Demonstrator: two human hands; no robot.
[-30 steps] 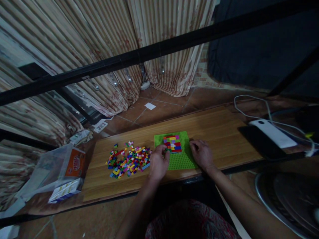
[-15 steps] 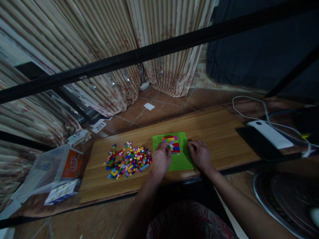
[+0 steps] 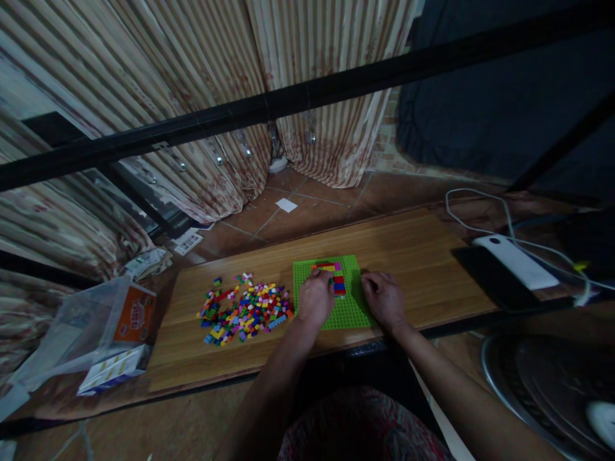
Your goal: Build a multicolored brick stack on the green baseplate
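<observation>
The left hand [image 3: 316, 301] is covering part of a flat block of many-coloured plastic bricks [image 3: 339, 286], sitting on a bright green, bumpy plastic plate [image 3: 353, 314] on the brown wooden bench [image 3: 394, 243]. The block is peeking out right of its fingertips, its long side hiding. The right hand [image 3: 384, 298] is resting farther off, by the plate's right edge. I cannot tell if either grip is pinching anything.
</observation>
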